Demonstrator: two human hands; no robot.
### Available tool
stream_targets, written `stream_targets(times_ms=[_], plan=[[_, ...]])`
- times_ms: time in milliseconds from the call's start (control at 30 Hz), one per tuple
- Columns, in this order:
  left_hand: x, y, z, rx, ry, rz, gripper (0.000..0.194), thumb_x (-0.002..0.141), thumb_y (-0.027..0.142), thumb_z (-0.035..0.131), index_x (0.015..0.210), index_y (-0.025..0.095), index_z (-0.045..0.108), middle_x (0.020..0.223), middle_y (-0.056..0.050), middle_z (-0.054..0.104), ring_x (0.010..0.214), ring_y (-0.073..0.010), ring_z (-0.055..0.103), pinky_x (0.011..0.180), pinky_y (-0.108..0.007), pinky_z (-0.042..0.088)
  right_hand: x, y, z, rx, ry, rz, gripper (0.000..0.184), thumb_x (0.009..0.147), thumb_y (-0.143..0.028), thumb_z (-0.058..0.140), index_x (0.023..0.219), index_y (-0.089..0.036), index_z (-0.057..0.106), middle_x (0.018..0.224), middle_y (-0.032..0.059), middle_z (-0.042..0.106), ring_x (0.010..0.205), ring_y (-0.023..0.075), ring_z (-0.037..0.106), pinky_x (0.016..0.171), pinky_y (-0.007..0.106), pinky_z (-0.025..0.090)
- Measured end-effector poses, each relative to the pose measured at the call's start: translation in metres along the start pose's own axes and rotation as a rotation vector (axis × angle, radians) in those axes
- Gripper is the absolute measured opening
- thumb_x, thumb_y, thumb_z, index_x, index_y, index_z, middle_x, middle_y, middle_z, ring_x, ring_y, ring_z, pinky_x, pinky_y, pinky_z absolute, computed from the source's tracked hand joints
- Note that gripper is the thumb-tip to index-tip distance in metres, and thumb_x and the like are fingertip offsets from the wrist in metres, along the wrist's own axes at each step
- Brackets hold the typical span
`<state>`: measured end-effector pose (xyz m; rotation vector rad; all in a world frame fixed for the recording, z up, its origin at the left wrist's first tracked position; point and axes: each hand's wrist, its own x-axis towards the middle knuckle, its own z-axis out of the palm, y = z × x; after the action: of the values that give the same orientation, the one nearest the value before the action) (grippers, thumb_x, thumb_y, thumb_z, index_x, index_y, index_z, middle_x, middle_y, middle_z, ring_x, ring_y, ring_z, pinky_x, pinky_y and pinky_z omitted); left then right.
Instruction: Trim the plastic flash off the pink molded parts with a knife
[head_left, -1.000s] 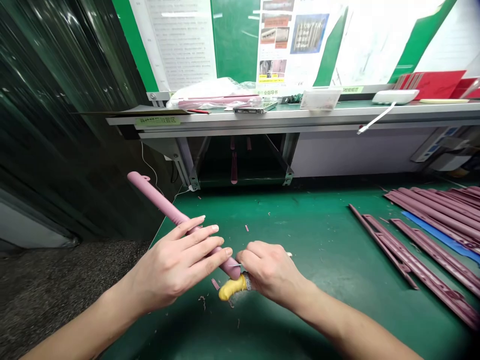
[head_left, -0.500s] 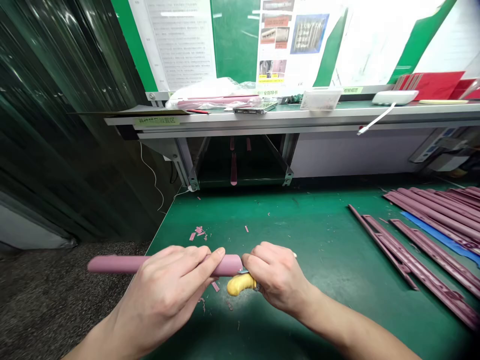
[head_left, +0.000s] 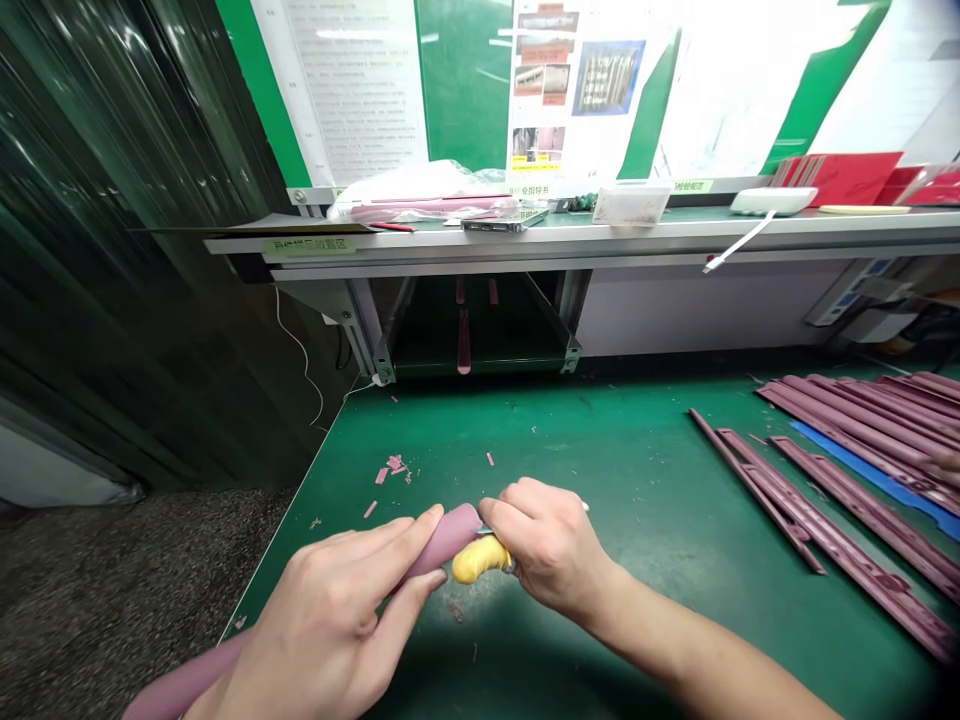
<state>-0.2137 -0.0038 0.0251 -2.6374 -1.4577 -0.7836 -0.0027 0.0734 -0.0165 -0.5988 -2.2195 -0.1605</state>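
Note:
My left hand (head_left: pixel 330 620) is wrapped round a long pink plastic rod (head_left: pixel 442 540), whose far end reaches the middle of the green bench and whose near end runs down past my wrist to the lower left. My right hand (head_left: pixel 544 545) is closed on a small knife; its blade touches the rod's end. A yellow finger cot (head_left: pixel 476 560) covers my right thumb just under that end. Small pink shavings (head_left: pixel 394 466) lie on the mat beyond my hands.
Several dark pink plastic strips (head_left: pixel 840 470) lie in rows on the right of the green mat (head_left: pixel 622 450), with a blue strip among them. A raised shelf (head_left: pixel 600 235) at the back carries bags, a phone and a white box. The bench's left edge drops to grey floor.
The rod has swung: a second ago it pointed up and to the left, then lay level, and now its free end points down toward me at the lower left. My right hand has stayed at the rod's end.

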Motion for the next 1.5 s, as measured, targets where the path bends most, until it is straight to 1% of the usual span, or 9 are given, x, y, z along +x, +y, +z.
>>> stream_targets(times_ms=[100,267,567,767,967,1067,1167,1300,1500], plan=[[-0.002,0.005,0.005,-0.068,0.026,-0.114,0.046,0.086,0.027,0.059,0.132,0.031,0.053,0.115,0.002,0.070,0.095,-0.0176,0.070,0.077,-0.021,0.057,0.000,-0.002,0.003,-0.024,0.016,0.023,0.037,0.096,-0.019,0.038,0.062,-0.017,0.052,0.056,-0.0007,0.045,0.052,0.0118,0.033,0.051,0.026,0.020],[-0.004,0.006,0.010,-0.100,0.007,-0.217,0.052,0.086,0.028,0.058,0.136,0.038,0.047,0.122,0.006,0.066,0.101,-0.0182,0.068,0.075,-0.021,0.058,0.000,0.000,0.009,-0.058,0.041,0.107,0.034,0.097,-0.031,0.040,0.072,-0.016,0.059,0.060,0.0013,0.050,0.054,0.0130,0.038,0.051,0.027,0.022],[0.005,0.012,0.012,-0.078,0.061,-0.305,0.040,0.086,0.036,0.058,0.125,0.030,0.060,0.108,0.000,0.073,0.087,-0.0209,0.072,0.069,-0.024,0.059,-0.002,0.004,0.018,-0.101,0.073,0.034,0.037,0.096,-0.024,0.042,0.062,-0.017,0.054,0.054,-0.0004,0.047,0.051,0.0122,0.033,0.051,0.027,0.021],[0.005,-0.004,0.006,0.012,-0.018,-0.153,0.038,0.088,0.031,0.055,0.126,0.027,0.060,0.111,-0.001,0.071,0.090,-0.0206,0.071,0.074,-0.027,0.058,0.006,0.014,0.012,-0.007,0.025,0.069,0.050,0.096,-0.053,0.036,0.079,-0.016,0.064,0.060,0.0009,0.054,0.055,0.0113,0.044,0.052,0.025,0.024],[0.004,-0.008,0.004,0.061,-0.039,-0.105,0.040,0.088,0.029,0.055,0.128,0.026,0.057,0.110,-0.001,0.072,0.090,-0.0195,0.070,0.071,-0.027,0.058,0.002,0.014,0.007,0.041,-0.042,-0.047,0.049,0.100,-0.035,0.034,0.060,-0.017,0.056,0.054,-0.0019,0.045,0.050,0.0103,0.034,0.048,0.025,0.019],[0.007,-0.019,-0.001,0.149,-0.021,0.025,0.040,0.089,0.025,0.054,0.128,0.024,0.055,0.111,-0.004,0.071,0.093,-0.0215,0.069,0.075,-0.031,0.057,0.000,0.020,0.004,0.147,-0.038,-0.059,0.057,0.098,-0.054,0.029,0.075,-0.016,0.064,0.056,-0.0017,0.047,0.051,0.0098,0.038,0.049,0.024,0.021],[0.016,-0.033,-0.011,0.193,-0.052,0.245,0.039,0.089,0.013,0.049,0.126,0.023,0.057,0.114,-0.006,0.070,0.106,-0.0227,0.064,0.092,-0.038,0.052,0.002,0.027,0.000,0.191,-0.123,-0.068,0.067,0.093,-0.066,0.024,0.086,-0.015,0.067,0.060,-0.0009,0.049,0.054,0.0099,0.041,0.049,0.024,0.022],[0.031,-0.040,-0.024,0.134,-0.155,0.432,0.041,0.090,0.008,0.045,0.124,0.026,0.059,0.120,-0.003,0.068,0.124,-0.0240,0.052,0.110,-0.047,0.035,0.007,0.028,-0.003,0.152,-0.242,-0.136,0.062,0.095,-0.062,0.025,0.081,-0.018,0.066,0.061,-0.0014,0.047,0.053,0.0103,0.037,0.047,0.024,0.018],[0.039,-0.033,-0.032,0.023,-0.168,0.420,0.036,0.095,0.015,0.041,0.119,0.027,0.063,0.120,-0.004,0.068,0.125,-0.0225,0.051,0.113,-0.049,0.029,0.010,0.027,-0.003,0.131,-0.304,-0.221,0.049,0.100,-0.038,0.030,0.068,-0.018,0.061,0.059,-0.0013,0.043,0.052,0.0113,0.032,0.049,0.026,0.018]])
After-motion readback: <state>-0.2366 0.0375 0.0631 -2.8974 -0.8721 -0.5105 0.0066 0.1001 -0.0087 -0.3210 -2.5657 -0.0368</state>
